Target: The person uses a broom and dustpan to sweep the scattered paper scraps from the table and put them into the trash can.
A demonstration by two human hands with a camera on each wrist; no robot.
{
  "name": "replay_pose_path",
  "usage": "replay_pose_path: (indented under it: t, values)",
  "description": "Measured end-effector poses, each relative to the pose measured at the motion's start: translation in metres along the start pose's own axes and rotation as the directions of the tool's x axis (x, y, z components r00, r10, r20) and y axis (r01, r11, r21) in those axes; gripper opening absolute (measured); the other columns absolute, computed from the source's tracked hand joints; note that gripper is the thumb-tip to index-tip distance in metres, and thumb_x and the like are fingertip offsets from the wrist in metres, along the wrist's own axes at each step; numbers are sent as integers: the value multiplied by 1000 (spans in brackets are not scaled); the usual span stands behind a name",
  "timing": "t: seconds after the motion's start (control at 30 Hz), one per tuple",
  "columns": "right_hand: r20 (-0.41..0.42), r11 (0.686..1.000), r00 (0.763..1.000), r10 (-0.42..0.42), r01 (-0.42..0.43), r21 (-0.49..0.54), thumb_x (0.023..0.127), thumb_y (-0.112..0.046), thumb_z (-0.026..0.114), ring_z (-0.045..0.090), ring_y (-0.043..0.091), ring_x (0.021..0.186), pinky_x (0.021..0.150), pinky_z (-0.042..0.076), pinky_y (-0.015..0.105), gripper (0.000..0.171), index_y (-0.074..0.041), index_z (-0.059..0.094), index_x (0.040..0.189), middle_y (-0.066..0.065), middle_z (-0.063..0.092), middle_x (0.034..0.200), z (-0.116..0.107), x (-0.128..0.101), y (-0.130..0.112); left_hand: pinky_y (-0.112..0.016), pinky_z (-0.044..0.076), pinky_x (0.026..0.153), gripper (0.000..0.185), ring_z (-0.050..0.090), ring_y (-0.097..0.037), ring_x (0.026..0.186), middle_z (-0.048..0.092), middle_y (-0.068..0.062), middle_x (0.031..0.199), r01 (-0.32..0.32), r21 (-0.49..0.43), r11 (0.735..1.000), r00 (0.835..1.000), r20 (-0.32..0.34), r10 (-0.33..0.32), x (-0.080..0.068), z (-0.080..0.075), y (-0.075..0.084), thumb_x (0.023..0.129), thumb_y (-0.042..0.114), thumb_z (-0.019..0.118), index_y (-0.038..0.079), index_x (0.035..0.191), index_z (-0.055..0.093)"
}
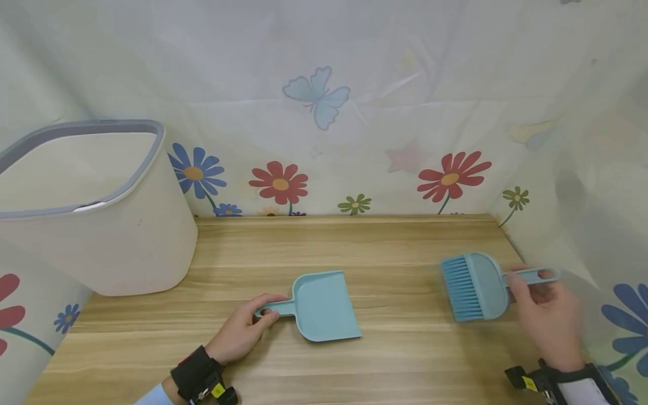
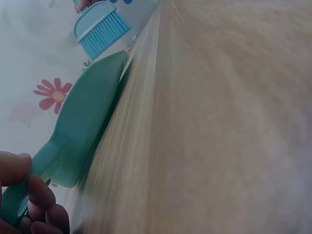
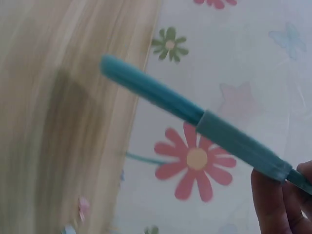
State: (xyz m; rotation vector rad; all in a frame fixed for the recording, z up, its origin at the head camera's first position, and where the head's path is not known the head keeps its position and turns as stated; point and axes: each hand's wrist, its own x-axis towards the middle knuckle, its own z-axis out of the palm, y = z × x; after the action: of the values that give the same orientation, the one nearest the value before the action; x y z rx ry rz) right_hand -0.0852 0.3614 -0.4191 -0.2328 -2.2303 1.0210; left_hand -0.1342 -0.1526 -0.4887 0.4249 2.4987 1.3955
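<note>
My left hand [image 1: 245,329] grips the short handle of a light blue dustpan [image 1: 326,306]. In the left wrist view the dustpan [image 2: 90,117] is tilted close over the wooden surface, with fingers [image 2: 41,192] wrapped about its handle. Off to the right, my right hand [image 1: 549,315] holds a matching hand brush [image 1: 488,286] by its handle, bristles facing left. The right wrist view shows this brush [image 3: 239,144] edge-on and raised above the table. A wide gap separates brush and dustpan.
A white bin [image 1: 147,236] with a grey rim stands at the back left. The wood-grain table [image 1: 395,365] meets a flower-printed sheet [image 1: 354,45] behind and at the sides. Small pink bits [image 3: 84,207] show low in the right wrist view.
</note>
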Motion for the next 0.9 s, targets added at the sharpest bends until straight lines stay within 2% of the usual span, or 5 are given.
replay_pose_path:
  t: [0.1, 0.23, 0.33, 0.5, 0.9]
  values:
    - [-33, 983, 990, -140, 135, -128, 96, -7, 71, 47, -28, 74, 61, 38, 2, 21, 2, 72, 115, -7, 76, 89, -11, 8, 1, -23, 42, 62, 33, 50, -10, 67, 63, 0, 97, 2, 10, 1000, 1000, -5, -2, 0, 0, 0, 106, 24, 61, 30, 138, 64]
    - [5, 862, 922, -388, 364, -352, 96, -15, 70, 66, 5, 60, 57, 38, 15, 27, 3, 72, 115, 29, 74, 91, -20, 18, 4, -23, 43, 63, 32, 50, -10, 69, 64, -1, 99, -14, 24, 1000, 1000, -9, 14, 0, 0, 0, 106, 24, 62, 29, 138, 64]
    - [45, 730, 838, -544, 500, -466, 105, -31, 58, 66, 43, 62, 60, 44, 39, 39, 3, 73, 115, 28, 72, 86, -21, 23, 9, -23, 43, 64, 32, 51, -11, 71, 64, -1, 102, -9, 24, 1000, 1000, -9, 10, 0, 0, 0, 105, 25, 62, 30, 137, 65]
    - [124, 604, 758, -641, 597, -529, 105, -30, 47, 64, 40, 61, 61, 43, 55, 41, -2, 73, 120, 24, 69, 79, -21, 27, 25, -23, 43, 65, 31, 52, -12, 73, 63, -2, 102, -13, 21, 1000, 1000, -5, 13, 0, 0, 1, 105, 26, 63, 29, 136, 65]
    - [274, 543, 745, -608, 642, -541, 84, -9, 64, 54, 33, 48, 56, 36, 47, 33, -2, 71, 115, 20, 61, 69, 11, 6, 54, -23, 44, 66, 31, 52, -11, 74, 65, -1, 108, -19, 17, 1000, 1000, -7, 19, 0, 0, -2, 105, 25, 63, 31, 136, 65]
